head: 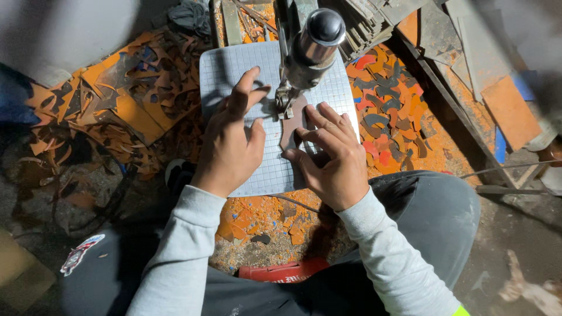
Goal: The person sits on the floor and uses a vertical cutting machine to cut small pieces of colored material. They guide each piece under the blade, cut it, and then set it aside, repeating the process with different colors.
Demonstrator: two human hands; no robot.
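Both hands flat on a grey gridded cutting board [234, 70], either side of an upright cutter [307, 50]. Left hand [231, 143] fingers spread, index stretched toward the blade foot. Right hand [331, 155] presses a brown leather piece [291, 130] onto the board, fingers open on top of it, not gripping. Piece lies just below the cutter's foot, touching it. Heaps of orange offcuts [134, 93] left of the board; pile of cut shapes [386, 111], red, orange and dark, on the right. Person sits cross-legged.

Gridded white cutting board [234, 67] on the floor [88, 193] amid orange, perhaps leather, scraps [134, 99]
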